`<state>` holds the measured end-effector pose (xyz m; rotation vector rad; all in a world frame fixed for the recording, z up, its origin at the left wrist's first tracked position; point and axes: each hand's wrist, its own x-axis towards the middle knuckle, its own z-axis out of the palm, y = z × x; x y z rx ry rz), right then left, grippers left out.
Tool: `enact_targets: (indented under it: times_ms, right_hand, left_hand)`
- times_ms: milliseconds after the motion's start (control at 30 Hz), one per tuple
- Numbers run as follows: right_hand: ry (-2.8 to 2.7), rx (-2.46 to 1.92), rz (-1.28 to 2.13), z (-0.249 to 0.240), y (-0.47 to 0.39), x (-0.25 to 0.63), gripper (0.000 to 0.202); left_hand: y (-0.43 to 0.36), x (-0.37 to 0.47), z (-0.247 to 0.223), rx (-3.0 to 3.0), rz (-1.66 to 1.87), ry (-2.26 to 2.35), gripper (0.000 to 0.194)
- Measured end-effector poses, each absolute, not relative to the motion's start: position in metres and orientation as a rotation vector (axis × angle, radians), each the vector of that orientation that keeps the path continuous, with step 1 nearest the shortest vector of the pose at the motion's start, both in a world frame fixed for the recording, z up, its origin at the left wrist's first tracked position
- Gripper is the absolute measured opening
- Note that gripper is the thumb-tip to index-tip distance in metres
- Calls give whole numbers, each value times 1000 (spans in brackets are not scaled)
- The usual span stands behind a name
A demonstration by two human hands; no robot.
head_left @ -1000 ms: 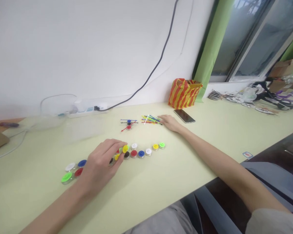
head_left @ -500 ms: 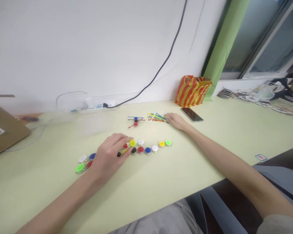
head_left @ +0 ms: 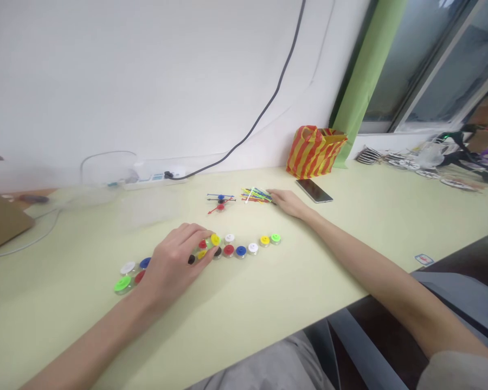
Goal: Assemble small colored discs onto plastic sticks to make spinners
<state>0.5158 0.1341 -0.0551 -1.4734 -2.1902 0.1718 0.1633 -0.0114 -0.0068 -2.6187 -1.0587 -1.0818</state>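
A yellow-topped round piece (head_left: pixel 215 239) is pinched between the thumb and fingers of my left hand (head_left: pixel 174 257). Around that hand stand small round pieces with coloured tops and clear bases, among them a green one (head_left: pixel 122 284), a white one (head_left: pixel 127 267), a red one (head_left: pixel 228 250) and a blue one (head_left: pixel 241 251). Farther back, my right hand (head_left: pixel 287 202) has its fingers together at the right end of a pile of thin coloured arrow sticks (head_left: pixel 255 195); what its fingertips hold is hidden. Beside the pile are arrows joined to blue, black and red round pieces (head_left: pixel 220 207).
A phone (head_left: pixel 314 190) lies near a red-and-yellow striped bag (head_left: pixel 315 154). Along the wall sit a power strip (head_left: pixel 150 177) and a black cable (head_left: pixel 244 138). A cardboard box (head_left: pixel 2 222) is at left, and a clear plastic sheet (head_left: pixel 148 208) lies near it.
The whole view has shifted, so the objects appear slightly farther left. Both hands keep nearly the same places, the left with the yellow-topped piece.
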Motion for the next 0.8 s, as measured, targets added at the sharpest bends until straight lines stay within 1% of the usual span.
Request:
enact_targets:
  times_ms: [133,233,400,800]
  right_hand:
    - [-2214,-1371,59,-54,130,501,42]
    - [-2239,-1390,-3,-56,129,492,34]
    - [-2219,-1420,-11,-58,132,490,23]
    - [-2131,-1516,-86,-66,141,494,15]
  left_hand:
    - [-11,163,-8,-2636,-1070,-1050,11]
    - [-11,164,-8,-2649,-1064,-1049,11]
    - [-12,164,-7,-2663,-1052,-1055,12]
    - [-13,165,-6,-2666,-1030,-1050,12]
